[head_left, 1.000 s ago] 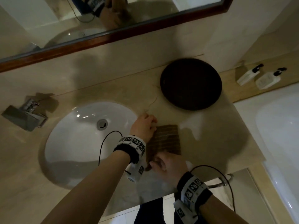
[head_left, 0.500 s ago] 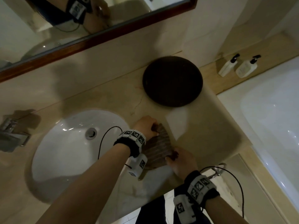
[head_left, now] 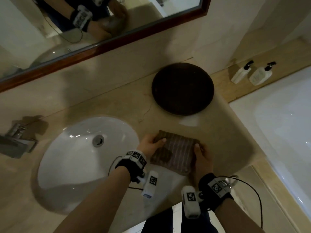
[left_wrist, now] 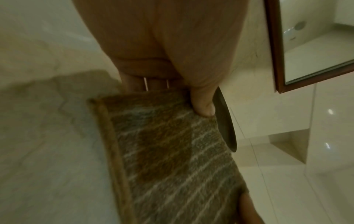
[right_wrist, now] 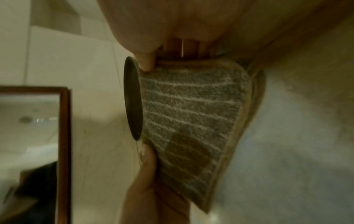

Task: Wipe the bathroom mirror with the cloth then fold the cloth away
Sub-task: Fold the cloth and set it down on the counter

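A brown striped cloth (head_left: 175, 153), folded into a thick rectangle, is held between both hands just above the beige counter (head_left: 232, 142), right of the sink. My left hand (head_left: 151, 142) grips its left end, thumb on top and fingers under it. My right hand (head_left: 201, 154) grips its right end the same way. In the left wrist view the cloth (left_wrist: 172, 151) fills the middle with my thumb on its top edge. The right wrist view shows the cloth (right_wrist: 191, 115) with both thumbs on it. The wood-framed mirror (head_left: 117, 19) hangs on the wall above.
A white oval sink (head_left: 70, 158) lies left of the hands, with a chrome tap (head_left: 15, 140) at the far left. A dark round tray (head_left: 182, 89) sits behind the cloth. Two white pump bottles (head_left: 250, 74) stand on a ledge beside a white bathtub (head_left: 282, 118).
The cloth has turned from lengthwise to crosswise, and both hands now grip its two ends. My right hand has moved from the near edge to the right end.
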A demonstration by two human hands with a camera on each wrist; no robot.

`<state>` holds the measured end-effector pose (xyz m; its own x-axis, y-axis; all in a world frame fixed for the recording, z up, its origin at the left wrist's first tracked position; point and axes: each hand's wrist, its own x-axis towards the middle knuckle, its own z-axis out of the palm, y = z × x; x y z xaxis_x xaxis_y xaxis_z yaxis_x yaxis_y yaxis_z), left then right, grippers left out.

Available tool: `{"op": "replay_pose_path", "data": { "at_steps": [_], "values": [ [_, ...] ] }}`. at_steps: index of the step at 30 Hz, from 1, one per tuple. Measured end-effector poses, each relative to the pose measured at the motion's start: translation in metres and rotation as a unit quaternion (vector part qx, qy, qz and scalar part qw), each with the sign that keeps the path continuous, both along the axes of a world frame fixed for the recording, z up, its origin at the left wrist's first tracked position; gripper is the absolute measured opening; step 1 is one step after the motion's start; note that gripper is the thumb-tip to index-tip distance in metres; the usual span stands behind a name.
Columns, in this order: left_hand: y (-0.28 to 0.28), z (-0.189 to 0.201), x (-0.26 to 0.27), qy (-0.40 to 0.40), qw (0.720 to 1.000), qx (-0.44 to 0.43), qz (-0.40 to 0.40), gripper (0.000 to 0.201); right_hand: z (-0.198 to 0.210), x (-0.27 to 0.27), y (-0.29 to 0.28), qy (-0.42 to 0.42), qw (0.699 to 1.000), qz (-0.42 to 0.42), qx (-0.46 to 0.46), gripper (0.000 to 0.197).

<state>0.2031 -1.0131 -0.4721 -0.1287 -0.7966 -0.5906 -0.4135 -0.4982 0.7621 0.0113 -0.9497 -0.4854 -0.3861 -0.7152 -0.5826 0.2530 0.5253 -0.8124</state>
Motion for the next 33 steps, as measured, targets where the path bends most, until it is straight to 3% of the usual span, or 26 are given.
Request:
{"op": "replay_pose_path", "data": {
  "at_steps": [2, 5, 9, 13, 16, 19, 24, 26, 30, 33],
  "values": [
    [0.01, 0.001, -0.007, -0.002, 0.999, -0.01, 0.035, 0.028, -0.001, 0.002, 0.002, 0.082, 0.996, 0.039, -0.007, 0.021],
    [0.021, -0.003, -0.013, -0.003, 0.997, -0.037, 0.068, 0.016, 0.002, 0.005, 0.002, 0.11, 0.992, 0.056, 0.003, 0.01],
    [0.027, -0.002, -0.015, 0.016, 0.991, -0.057, 0.123, 0.009, -0.004, 0.005, 0.006, 0.105, 0.991, 0.019, 0.081, 0.037],
    [0.028, 0.004, -0.016, 0.034, 0.988, -0.09, 0.121, 0.011, -0.007, 0.007, 0.009, 0.07, 0.993, 0.03, 0.086, 0.051],
    [0.026, 0.013, -0.016, 0.032, 0.989, -0.106, 0.094, 0.013, -0.005, 0.007, 0.009, 0.05, 0.997, 0.024, 0.048, 0.043],
    [0.02, 0.016, -0.016, -0.018, 0.988, -0.145, 0.043, 0.017, 0.02, 0.007, -0.003, 0.074, 0.996, 0.044, 0.013, 0.015],
    [-0.01, 0.034, -0.032, -0.086, 0.983, -0.162, -0.016, 0.028, 0.027, -0.022, -0.044, 0.132, 0.985, 0.101, -0.041, 0.012],
    [-0.026, 0.04, -0.042, -0.069, 0.987, -0.142, -0.008, 0.034, 0.029, -0.036, -0.067, 0.138, 0.983, 0.115, -0.041, 0.005],
    [-0.069, 0.039, -0.06, 0.012, 0.993, -0.108, 0.049, 0.031, 0.029, -0.061, -0.121, 0.153, 0.974, 0.155, -0.067, 0.015],
    [-0.104, 0.04, -0.065, 0.014, 0.992, -0.092, 0.091, 0.03, 0.037, -0.072, -0.167, 0.161, 0.965, 0.192, -0.076, 0.002]
  ]
}}
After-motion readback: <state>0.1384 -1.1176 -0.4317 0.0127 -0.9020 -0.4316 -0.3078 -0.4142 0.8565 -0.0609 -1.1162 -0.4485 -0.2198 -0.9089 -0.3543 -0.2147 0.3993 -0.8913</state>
